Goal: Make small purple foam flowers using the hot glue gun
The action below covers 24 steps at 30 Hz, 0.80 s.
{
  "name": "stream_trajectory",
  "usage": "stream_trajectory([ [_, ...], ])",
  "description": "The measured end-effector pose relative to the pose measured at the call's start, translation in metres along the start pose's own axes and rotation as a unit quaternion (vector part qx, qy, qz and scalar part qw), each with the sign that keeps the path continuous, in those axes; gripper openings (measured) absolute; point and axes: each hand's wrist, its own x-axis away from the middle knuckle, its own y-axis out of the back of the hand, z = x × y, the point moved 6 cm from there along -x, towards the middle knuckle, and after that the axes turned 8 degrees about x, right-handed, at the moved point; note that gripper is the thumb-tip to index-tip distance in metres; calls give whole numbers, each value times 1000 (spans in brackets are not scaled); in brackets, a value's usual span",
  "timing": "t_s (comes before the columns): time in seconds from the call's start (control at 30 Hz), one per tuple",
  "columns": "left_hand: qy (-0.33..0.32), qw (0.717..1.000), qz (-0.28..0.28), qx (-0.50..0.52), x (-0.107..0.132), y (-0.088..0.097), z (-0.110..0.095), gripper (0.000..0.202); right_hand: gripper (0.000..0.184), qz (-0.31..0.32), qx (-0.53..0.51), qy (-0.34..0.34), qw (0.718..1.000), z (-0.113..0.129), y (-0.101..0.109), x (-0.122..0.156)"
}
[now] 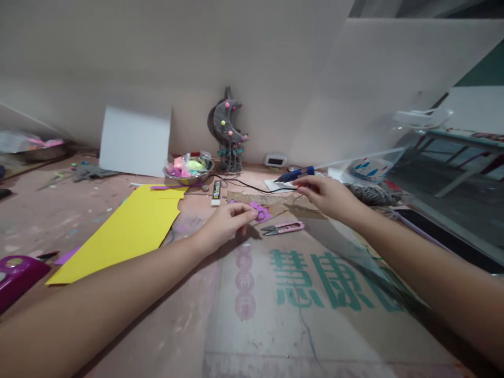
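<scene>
My left hand (228, 223) reaches forward over the table, fingers pinched together on a small purple foam flower (260, 211) that rests on a scrap of brown cardboard (275, 201). My right hand (325, 195) stretches out farther right, fingers loosely curled, its fingertips close to a blue glue gun (295, 175) lying on a white sheet; I cannot see it gripping anything. Pink thread snips (284, 228) lie on the table between the two hands.
A yellow foam sheet (129, 228) lies at left, a metal bowl (189, 170) of coloured bits behind it. A grey crescent moon ornament (228, 131) stands at the wall. A white board (136, 140), a purple tool (18, 273), grey yarn (374, 194) and a dark tablet (444, 239) surround the area.
</scene>
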Motion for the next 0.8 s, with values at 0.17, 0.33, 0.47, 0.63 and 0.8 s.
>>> stream_trajectory([
  [0.17, 21, 1000, -6, 21, 0, 1, 1, 30, 41, 6, -101, 33, 994, 26, -3, 14],
  [0.33, 12, 999, 5, 30, 0, -3, 0, 30, 60, 240, -330, 20, 913, 74, -43, 33],
  [0.47, 2, 1000, 9, 26, 0, -2, 1, 31, 34, 263, -327, 29, 907, 83, -57, 32],
  [0.63, 7, 1000, 4, 25, -1, -2, 2, 31, 21, 229, -278, -46, 932, 62, -61, 31],
  [0.8, 1, 998, 0, 57, -2, -3, 0, 30, 22, 152, -331, -119, 924, 44, -47, 27],
])
